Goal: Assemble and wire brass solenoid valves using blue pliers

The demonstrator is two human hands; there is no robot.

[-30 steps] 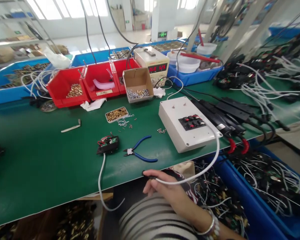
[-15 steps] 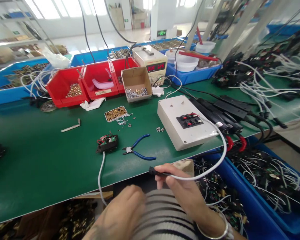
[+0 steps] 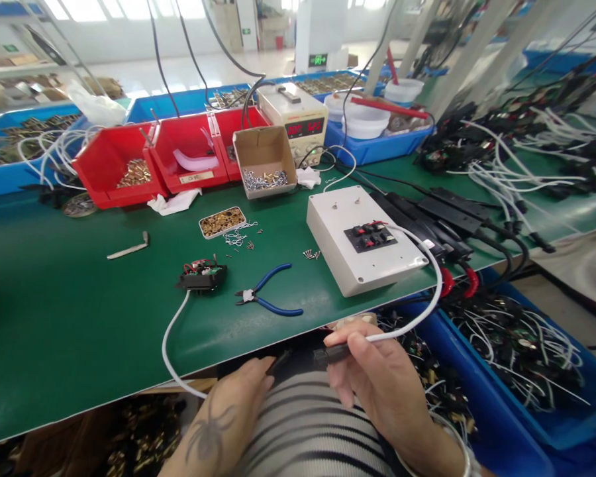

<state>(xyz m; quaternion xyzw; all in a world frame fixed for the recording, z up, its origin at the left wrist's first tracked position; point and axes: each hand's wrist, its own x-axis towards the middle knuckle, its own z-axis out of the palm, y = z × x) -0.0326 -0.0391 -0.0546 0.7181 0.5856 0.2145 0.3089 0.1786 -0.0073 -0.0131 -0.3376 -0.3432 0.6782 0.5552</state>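
White cable [image 3: 430, 291] runs from the terminal block on the white box [image 3: 347, 225], loops off the green bench [image 3: 79, 331] edge and ends in a black plug [image 3: 328, 356] pinched between thumb and fingers of the right hand [image 3: 377, 377]. Left hand [image 3: 228, 417] grips a second black plug [image 3: 278, 362]; its white lead [image 3: 167, 338] curves up to a small black board module [image 3: 201, 275] beside blue-handled pliers [image 3: 268, 301]. Plug tips near, apart. Power supply [image 3: 295, 119] shows red digits, unreadable.
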